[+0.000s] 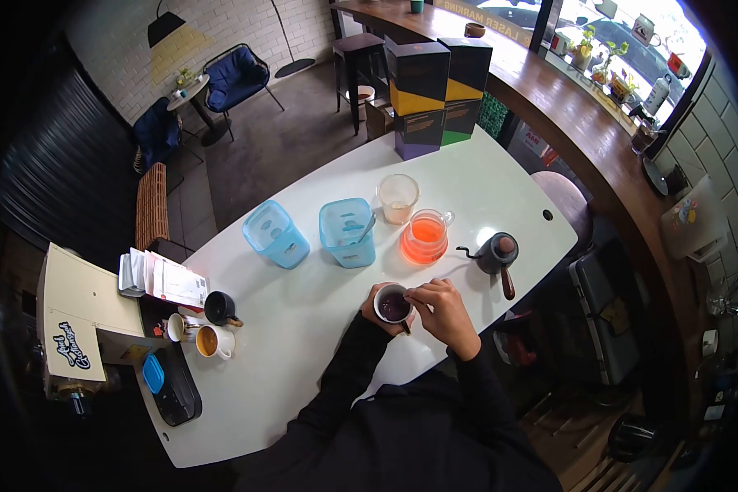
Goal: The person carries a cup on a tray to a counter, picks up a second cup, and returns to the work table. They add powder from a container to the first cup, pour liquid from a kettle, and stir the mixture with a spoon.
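Observation:
A mug (394,307) with a light rim and dark liquid inside stands low over the white table, its dark handle towards me. My left hand (369,303) is wrapped round the mug's left side. Fingers pinched, my right hand (444,312) is at the mug's right rim; anything held there is too small to make out. Just beyond is a glass pitcher (424,239) of orange-red liquid, and behind it a clear cup (398,202). Two blue plastic containers (275,235) (346,235) stand farther left, the nearer one with a utensil inside.
A dark gooseneck kettle (498,253) with a wooden handle stands at right. On the left are a black cup (220,307), a white mug (215,343) of brown drink, papers (169,277) and a black tray (177,396). Stacked boxes (419,98) line the far edge.

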A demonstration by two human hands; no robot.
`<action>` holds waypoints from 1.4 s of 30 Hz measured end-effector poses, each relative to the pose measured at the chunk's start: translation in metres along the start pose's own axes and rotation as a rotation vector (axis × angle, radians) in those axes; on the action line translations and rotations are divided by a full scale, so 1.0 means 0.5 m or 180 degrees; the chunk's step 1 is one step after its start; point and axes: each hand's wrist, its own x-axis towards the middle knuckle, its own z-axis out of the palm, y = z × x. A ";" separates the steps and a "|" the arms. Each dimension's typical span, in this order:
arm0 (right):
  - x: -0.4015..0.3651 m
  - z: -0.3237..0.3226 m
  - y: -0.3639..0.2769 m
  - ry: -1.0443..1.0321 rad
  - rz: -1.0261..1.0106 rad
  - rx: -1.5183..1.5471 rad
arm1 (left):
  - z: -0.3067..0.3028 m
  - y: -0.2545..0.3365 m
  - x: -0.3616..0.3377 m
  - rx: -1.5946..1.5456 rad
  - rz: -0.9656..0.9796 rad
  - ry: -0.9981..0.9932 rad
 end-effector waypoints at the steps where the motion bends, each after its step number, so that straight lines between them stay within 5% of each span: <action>1: 0.002 0.004 0.000 -0.0002 -0.0009 -0.0007 | 0.000 0.004 0.001 -0.0003 0.0008 0.0008; 7: 0.011 0.027 -0.012 0.0121 -0.0016 0.0233 | 0.001 0.019 0.003 -0.0184 -0.0312 0.0146; 12: 0.007 -0.001 -0.027 -0.0607 0.0022 0.0341 | 0.000 0.017 0.001 -0.0286 -0.0474 0.0067; 16: -0.005 -0.017 -0.022 -0.0579 0.0041 0.0338 | -0.004 0.024 0.006 -0.0168 -0.0469 0.0017; 19: -0.007 -0.027 -0.020 -0.0205 -0.0141 0.0228 | -0.001 0.029 0.018 0.0152 0.0031 0.0019; 26: -0.011 -0.035 -0.022 0.0417 0.0113 0.0292 | 0.004 0.036 0.045 0.0234 0.0154 0.0105; 42: -0.040 0.001 -0.014 0.0277 -0.0131 -0.0253 | 0.006 0.048 0.083 0.0618 0.0992 0.0204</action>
